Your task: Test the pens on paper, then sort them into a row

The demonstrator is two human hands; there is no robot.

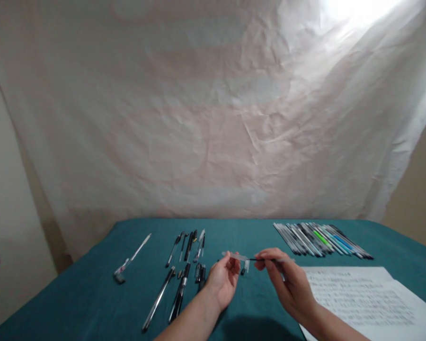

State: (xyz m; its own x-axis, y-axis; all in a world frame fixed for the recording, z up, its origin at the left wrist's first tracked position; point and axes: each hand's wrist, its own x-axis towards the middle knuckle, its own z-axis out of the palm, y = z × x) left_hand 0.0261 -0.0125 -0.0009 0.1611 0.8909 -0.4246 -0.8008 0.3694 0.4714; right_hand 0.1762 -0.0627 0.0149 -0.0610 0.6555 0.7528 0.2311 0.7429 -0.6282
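Head camera view, so starting at the hands: two of them, bare and apart, both pinching something. The left hand (224, 282) has one clear tube (237, 256) in its fingertips, and the right hand (293, 284) is clamped on one thin dark rod (258, 259) that points at the tube. It's too blurry to tell if those two actually touch. Both are held up over the middle of the green table (92, 293).

Just past the gap between the hands I count two small bits, one dark piece (243, 272) and one clear piece (247, 266).

Left of the left hand there's one long clear pen (158, 300) lying slanted, then some dark pens (179, 296) and stubbier bits by the wrist, which overlap too much to count. Behind those sits a loose back group (189, 246), roughly six pens. Further left, one pale stick (142, 247) with a dark lump at its near end.

Over on the right, a long slanted row of pens (298, 241), way too packed to count, but one bright green pen (321, 237) pops out. Nearer, two white sheets: one written sheet (348, 298) covered in lines, one plainer sheet (421, 308) beside it, edges overlapping. One big pale cloth (199, 118) hangs behind everything.
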